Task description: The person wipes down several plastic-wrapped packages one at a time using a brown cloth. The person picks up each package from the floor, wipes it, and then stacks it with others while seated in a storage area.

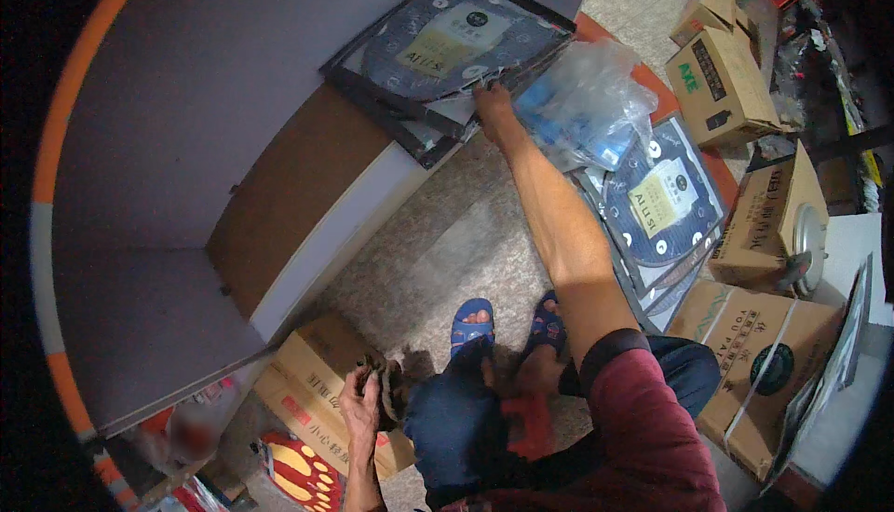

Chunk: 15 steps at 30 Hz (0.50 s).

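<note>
My right hand reaches forward to the near right edge of a stack of flat packaged mats on the shelf. Its fingers are curled at the plastic edge; the fingertips are partly hidden. The top mat is dark grey-blue with a pale label, wrapped in clear film with black edging. Low on the left, my left hand is closed around a dark brown, crumpled rag-like thing. To the right of my right forearm lies another packaged mat, with more beneath it. A clear plastic bag with blue contents rests beside the right hand.
The brown shelf board with a white front edge runs along the left. Cardboard boxes line the right side, one with a round metal lid. A carton and a red-yellow foot-pattern mat lie at lower left.
</note>
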{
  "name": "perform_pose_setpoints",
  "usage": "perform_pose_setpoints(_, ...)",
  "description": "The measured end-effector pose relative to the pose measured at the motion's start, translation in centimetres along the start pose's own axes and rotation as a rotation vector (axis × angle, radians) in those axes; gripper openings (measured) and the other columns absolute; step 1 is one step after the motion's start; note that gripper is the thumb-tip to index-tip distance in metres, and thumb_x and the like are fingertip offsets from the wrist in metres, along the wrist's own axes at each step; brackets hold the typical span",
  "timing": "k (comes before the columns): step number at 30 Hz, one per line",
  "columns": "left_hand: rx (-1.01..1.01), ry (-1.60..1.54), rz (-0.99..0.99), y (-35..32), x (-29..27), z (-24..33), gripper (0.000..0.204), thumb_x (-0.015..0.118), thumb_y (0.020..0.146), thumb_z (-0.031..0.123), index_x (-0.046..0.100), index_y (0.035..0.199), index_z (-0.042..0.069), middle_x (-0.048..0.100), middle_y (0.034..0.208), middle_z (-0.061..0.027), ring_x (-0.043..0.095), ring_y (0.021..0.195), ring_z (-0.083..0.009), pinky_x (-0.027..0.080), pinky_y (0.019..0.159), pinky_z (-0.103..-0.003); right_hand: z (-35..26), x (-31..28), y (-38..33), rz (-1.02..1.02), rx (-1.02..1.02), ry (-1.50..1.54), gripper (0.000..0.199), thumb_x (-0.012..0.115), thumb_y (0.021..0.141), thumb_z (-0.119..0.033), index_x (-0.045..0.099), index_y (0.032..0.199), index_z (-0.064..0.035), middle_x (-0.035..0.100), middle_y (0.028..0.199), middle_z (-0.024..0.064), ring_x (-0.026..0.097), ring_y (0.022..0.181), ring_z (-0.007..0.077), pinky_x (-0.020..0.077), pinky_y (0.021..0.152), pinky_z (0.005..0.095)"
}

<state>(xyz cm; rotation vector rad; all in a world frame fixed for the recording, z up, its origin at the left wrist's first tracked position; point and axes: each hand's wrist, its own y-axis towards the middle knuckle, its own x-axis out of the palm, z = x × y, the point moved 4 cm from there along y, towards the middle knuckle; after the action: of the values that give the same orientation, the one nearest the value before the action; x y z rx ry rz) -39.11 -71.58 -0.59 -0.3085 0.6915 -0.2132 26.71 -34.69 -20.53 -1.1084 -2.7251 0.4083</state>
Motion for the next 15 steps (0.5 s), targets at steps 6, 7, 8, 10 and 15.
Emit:
perform_pose_setpoints(6, -0.008, 0.031, 0.051, -2.0, -0.8, -1.5, 0.036, 0.081, 0.121, 0.021, 0.080, 0.145, -0.006, 0.088, 0.124, -0.0174, 0.081, 0.114, -0.0230, 0.064, 0.103, -0.038, 1.4, 4.9, -5.2, -0.076, 0.146, 0.201, 0.043, 0.078, 0.119, -0.024, 0.064, 0.154, -0.0025, 0.074, 0.130, 0.0169, 0.074, 0.115, 0.0335, 0.0619, 0.081, 0.0542)
perform_pose_setpoints(7, 0.000, 0.001, 0.005, -1.2, 0.5, -0.8, 0.036, 0.081, 0.121, 0.021, 0.080, 0.145, -0.006, 0.088, 0.125, -0.0180, 0.082, 0.115, -0.0238, 0.064, 0.104, -0.039, 3.0, 2.6, -4.1, 0.035, 0.040, 0.333, 0.045, 0.079, 0.117, -0.022, 0.064, 0.155, -0.0023, 0.074, 0.131, 0.0174, 0.074, 0.117, 0.0336, 0.0620, 0.080, 0.0543)
perform_pose_setpoints(8, -0.030, -0.012, -0.053, -0.3, 1.8, -0.2, 0.037, 0.080, 0.121, 0.022, 0.080, 0.145, -0.007, 0.089, 0.127, -0.0194, 0.082, 0.117, -0.0248, 0.064, 0.105, -0.039, 3.6, -0.4, -2.9, 0.150, -0.085, 0.454, 0.047, 0.080, 0.116, -0.019, 0.063, 0.156, -0.0021, 0.075, 0.133, 0.0179, 0.074, 0.118, 0.0338, 0.0621, 0.080, 0.0543)
perform_pose_setpoints(10, 0.017, -0.023, -0.074, -0.1, 2.9, -0.4, 0.035, 0.080, 0.121, 0.020, 0.080, 0.144, -0.007, 0.089, 0.126, -0.0191, 0.081, 0.115, -0.0244, 0.064, 0.104, -0.039, 3.6, -1.1, -3.2, 0.234, -0.053, 0.207, 0.045, 0.080, 0.115, -0.017, 0.063, 0.153, -0.0020, 0.076, 0.131, 0.0177, 0.076, 0.118, 0.0340, 0.0634, 0.079, 0.0540)
perform_pose_setpoints(15, -0.013, 0.066, 0.017, -4.8, 0.1, -0.6, 0.031, 0.079, 0.121, 0.017, 0.081, 0.141, -0.007, 0.089, 0.124, -0.0195, 0.081, 0.112, -0.0243, 0.064, 0.103, -0.039, 2.4, 4.3, -11.2, -0.080, 0.064, 0.032, 0.034, 0.075, 0.118, -0.018, 0.066, 0.147, -0.0017, 0.080, 0.126, 0.0164, 0.080, 0.118, 0.0340, 0.0677, 0.079, 0.0529)
